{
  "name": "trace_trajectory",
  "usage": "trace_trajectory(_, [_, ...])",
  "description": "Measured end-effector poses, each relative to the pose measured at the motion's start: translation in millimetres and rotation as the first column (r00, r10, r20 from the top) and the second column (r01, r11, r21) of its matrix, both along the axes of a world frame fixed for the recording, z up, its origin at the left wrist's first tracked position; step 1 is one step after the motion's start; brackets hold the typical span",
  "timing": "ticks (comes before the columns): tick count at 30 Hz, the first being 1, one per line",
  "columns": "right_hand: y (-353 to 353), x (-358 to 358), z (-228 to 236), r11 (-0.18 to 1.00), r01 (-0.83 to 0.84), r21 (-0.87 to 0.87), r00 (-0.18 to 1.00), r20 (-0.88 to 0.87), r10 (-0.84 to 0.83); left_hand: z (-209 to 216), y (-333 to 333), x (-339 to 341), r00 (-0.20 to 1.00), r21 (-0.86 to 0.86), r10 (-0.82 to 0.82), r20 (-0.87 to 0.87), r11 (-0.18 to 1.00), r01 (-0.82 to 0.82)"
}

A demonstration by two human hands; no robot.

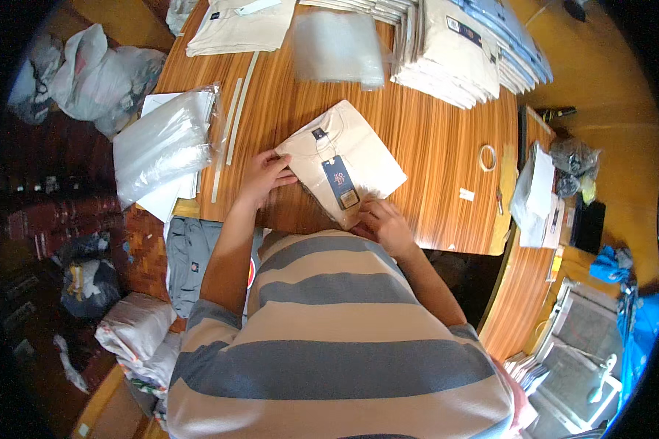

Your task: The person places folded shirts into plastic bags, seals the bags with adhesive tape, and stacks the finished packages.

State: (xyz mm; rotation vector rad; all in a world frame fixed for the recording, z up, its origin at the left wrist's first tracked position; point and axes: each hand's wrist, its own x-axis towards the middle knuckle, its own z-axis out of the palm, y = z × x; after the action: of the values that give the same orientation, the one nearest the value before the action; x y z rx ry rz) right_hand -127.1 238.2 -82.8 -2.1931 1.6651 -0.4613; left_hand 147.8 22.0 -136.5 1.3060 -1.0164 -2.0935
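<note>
A folded cream shirt (370,154) lies turned at an angle on the wooden table in front of me. It appears to be in a clear plastic bag, whose shine shows near my body. A navy hang tag (337,175) on a string rests on its front, below a small dark neck label (319,134). My left hand (265,178) grips the shirt's left corner with bent fingers. At the near corner, the fingers of my right hand (386,228) are closed on the bag's crumpled plastic edge (366,201).
Stacks of bagged cream shirts (450,55) and blue shirts (523,44) stand at the far right. Clear bags (337,47) lie beyond the shirt, more bags (165,143) at left. A tape roll (487,157) and a small cutter (499,203) lie at right.
</note>
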Motion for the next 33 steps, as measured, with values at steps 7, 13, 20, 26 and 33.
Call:
trace_trajectory(7, [-51, 13, 7, 0.948, 0.294, -0.122, 0.954, 0.101, -0.282, 95, -7, 1, 0.705, -0.553, 0.151, 0.693, 0.739, 0.385])
trace_trajectory(13, [-77, 20, -11, 0.932, 0.348, -0.104, 0.936, 0.098, -0.338, 280, 35, 63, 0.92, -0.892, -0.315, -0.233, 0.446, -0.074])
trace_trajectory(20, [-67, 2, -42, 0.939, 0.299, -0.171, 0.949, 0.158, -0.274, 444, 50, 79, 0.797, -0.831, -0.576, 0.179, 0.345, 0.436])
trace_trajectory(26, [-76, 9, -38, 0.947, 0.248, -0.205, 0.963, 0.163, -0.217, 344, 72, 70, 0.551, -0.897, -0.708, -0.442, 0.346, -0.275])
trace_trajectory(33, [-71, 6, -43, 0.942, 0.284, -0.182, 0.954, 0.151, -0.259, 325, 53, 70, -0.049, -0.852, -0.851, -0.522, 0.524, -0.021])
